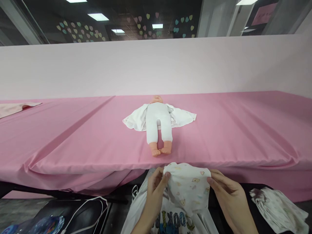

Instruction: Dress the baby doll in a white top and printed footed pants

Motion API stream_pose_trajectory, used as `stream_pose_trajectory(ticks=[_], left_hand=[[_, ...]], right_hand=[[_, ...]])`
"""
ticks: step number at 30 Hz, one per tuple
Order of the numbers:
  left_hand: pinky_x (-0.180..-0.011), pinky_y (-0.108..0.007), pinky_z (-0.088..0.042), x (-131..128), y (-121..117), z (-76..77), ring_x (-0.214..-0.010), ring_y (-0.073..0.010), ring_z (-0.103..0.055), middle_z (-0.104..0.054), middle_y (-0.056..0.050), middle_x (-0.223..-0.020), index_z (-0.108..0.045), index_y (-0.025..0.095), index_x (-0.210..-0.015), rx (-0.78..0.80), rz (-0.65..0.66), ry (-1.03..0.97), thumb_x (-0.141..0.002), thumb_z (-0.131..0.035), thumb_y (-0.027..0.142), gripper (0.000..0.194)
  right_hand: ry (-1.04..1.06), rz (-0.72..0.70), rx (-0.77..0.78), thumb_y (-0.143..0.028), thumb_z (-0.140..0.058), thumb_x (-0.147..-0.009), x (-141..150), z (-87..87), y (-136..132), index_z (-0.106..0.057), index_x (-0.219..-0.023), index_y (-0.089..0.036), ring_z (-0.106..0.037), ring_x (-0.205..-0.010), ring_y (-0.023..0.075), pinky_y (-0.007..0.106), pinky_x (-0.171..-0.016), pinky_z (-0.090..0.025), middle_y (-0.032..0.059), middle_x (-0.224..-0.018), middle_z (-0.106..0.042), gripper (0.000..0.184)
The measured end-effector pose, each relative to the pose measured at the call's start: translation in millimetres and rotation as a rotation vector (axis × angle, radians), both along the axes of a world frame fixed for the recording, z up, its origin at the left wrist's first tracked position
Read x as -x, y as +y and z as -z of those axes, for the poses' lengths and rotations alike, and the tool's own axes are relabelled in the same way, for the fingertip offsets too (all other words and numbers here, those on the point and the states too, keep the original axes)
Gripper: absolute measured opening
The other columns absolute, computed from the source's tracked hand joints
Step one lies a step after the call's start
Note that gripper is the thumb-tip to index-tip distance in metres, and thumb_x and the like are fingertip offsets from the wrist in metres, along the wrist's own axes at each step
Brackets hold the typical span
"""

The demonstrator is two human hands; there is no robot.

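Observation:
A baby doll (158, 125) in white leggings lies on its back on the pink-covered table (73, 136), feet toward me, on an opened white garment (181, 117). Below the table's near edge I hold up a small white printed baby garment (187, 187) with both hands. My left hand (154, 188) pinches its left top corner with closed fingers. My right hand (226, 191) grips its right edge, fingers closed on the cloth. Both hands are a little in front of the doll's feet.
Another patterned white cloth (278, 208) lies at the lower right. A pale pink cloth (14, 108) rests at the table's far left. White cables (90, 211) and a dark bag sit on the floor at lower left. A pink backdrop (156, 65) rises behind the table.

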State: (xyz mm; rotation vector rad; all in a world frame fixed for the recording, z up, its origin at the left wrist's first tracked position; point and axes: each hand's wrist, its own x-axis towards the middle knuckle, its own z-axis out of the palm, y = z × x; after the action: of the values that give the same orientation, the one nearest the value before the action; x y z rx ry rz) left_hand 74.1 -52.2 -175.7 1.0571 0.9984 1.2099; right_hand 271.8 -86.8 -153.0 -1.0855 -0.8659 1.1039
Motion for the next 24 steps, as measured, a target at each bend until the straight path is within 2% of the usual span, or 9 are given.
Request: stream_pose_trajectory(ticks=[6, 10, 14, 17, 20, 22, 24], left_hand=[[-0.062, -0.02, -0.037, 1.3, -2.9, 1.2, -0.067, -0.0111, -0.043, -0.049, 0.001, -0.071, -0.052, 0.016, -0.074, -0.009, -0.011, -0.028, -0.085, -0.057, 0.045, 0.031], [-0.06, -0.019, -0.038, -0.5, -4.6, 1.0, -0.064, -0.01, -0.043, -0.048, 0.002, -0.07, -0.05, 0.017, -0.077, -0.026, -0.051, -0.019, -0.085, -0.057, 0.045, 0.03], [-0.059, -0.018, -0.039, -2.1, -6.6, -3.2, -0.064, -0.0097, -0.05, -0.053, 0.003, -0.073, -0.044, 0.021, -0.093, -0.066, -0.07, -0.051, -0.085, -0.06, 0.04, 0.025], [-0.072, -0.023, -0.046, -1.7, -9.6, -3.3, -0.083, -0.0141, -0.059, -0.061, -0.002, -0.091, -0.041, 0.022, -0.104, -0.115, -0.036, -0.017, -0.087, -0.058, 0.035, 0.028], [-0.083, -0.027, -0.047, -1.1, -13.6, 3.0, -0.098, -0.0176, -0.059, -0.06, -0.006, -0.104, -0.043, 0.021, -0.107, -0.235, -0.008, 0.094, -0.088, -0.056, 0.028, 0.024], [-0.086, -0.027, -0.047, -1.2, -16.5, 8.6, -0.101, -0.0181, -0.058, -0.059, -0.006, -0.106, -0.046, 0.023, -0.11, -0.36, -0.015, 0.19, -0.087, -0.055, 0.022, 0.025], [-0.087, -0.026, -0.047, -2.2, -19.5, 12.3, -0.107, -0.0186, -0.056, -0.059, -0.006, -0.111, -0.048, 0.025, -0.114, -0.486, -0.012, 0.292, -0.086, -0.053, 0.015, 0.03]], right_hand=[[0.035, 0.041, 0.002, -0.026, -0.079, -0.067, 1.1, 1.2, 0.5, -0.077, -0.089, -0.027, -0.062, -0.086, 0.0195, 0.023, -0.07, -0.054, 0.0063, -0.096, -0.067, 0.022], [0.024, 0.047, 0.004, -0.03, -0.08, -0.066, 1.7, 1.0, 1.5, -0.075, -0.081, -0.024, -0.061, -0.077, 0.0161, 0.021, -0.067, -0.053, 0.0044, -0.084, -0.066, 0.016], [-0.077, 0.072, 0.034, -0.034, -0.076, -0.072, 0.9, 3.1, 1.2, -0.066, -0.081, -0.021, -0.059, -0.072, 0.013, 0.018, -0.065, -0.051, 0.0011, -0.076, -0.062, 0.019], [-0.281, 0.112, -0.023, -0.034, -0.071, -0.076, 0.6, 8.7, 3.3, -0.058, -0.089, -0.021, -0.061, -0.08, 0.0147, 0.02, -0.07, -0.052, 0.0019, -0.085, -0.062, 0.023], [-0.609, 0.104, -0.133, -0.036, -0.066, -0.08, 4.2, 15.0, 5.6, -0.053, -0.109, -0.021, -0.06, -0.098, 0.0209, 0.031, -0.084, -0.052, 0.0076, -0.106, -0.06, 0.035], [-0.831, 0.099, -0.19, -0.038, -0.065, -0.08, 9.3, 18.0, 5.7, -0.049, -0.122, -0.022, -0.053, -0.114, 0.0257, 0.038, -0.093, -0.048, 0.0111, -0.124, -0.051, 0.048], [-0.995, 0.085, -0.217, -0.041, -0.065, -0.079, 14.6, 19.8, 4.9, -0.046, -0.129, -0.024, -0.042, -0.127, 0.0304, 0.043, -0.096, -0.046, 0.0126, -0.14, -0.037, 0.056]])
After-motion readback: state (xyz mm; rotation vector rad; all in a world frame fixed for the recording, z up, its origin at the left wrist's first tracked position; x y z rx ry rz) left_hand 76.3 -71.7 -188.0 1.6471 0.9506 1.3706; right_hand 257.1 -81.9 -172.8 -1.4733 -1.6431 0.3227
